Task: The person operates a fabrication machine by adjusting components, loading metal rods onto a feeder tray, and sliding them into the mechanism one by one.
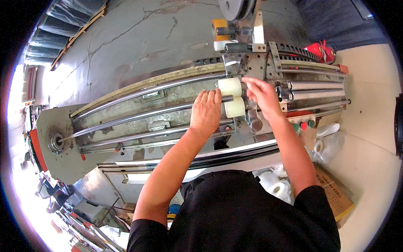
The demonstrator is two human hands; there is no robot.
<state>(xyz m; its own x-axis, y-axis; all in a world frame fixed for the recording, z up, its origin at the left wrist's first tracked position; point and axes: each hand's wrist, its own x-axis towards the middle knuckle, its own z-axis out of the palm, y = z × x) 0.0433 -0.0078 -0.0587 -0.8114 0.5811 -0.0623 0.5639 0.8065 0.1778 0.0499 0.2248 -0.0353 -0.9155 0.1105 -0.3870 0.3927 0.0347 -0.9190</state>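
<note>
My left hand (205,111) lies across the middle metal rod (159,110), palm down. Its fingers are stretched out side by side; the thumb is hidden. Just right of it are two pale cream rollers (229,87), one beyond the rod and one on the near side. My right hand (264,97) is raised beside the metal carriage (257,67), right of the rollers. Its fingers are curled, with the index finger and thumb drawn close together. Whatever they may hold is too small to make out.
A long machine bed with parallel rails (147,95) runs left to right, ending at a grey-green headstock (63,145). Colored buttons (304,125) sit at the right front. A cardboard box (334,191) and plastic-wrapped rolls (277,189) stand nearby. Red extinguishers (322,51) are behind.
</note>
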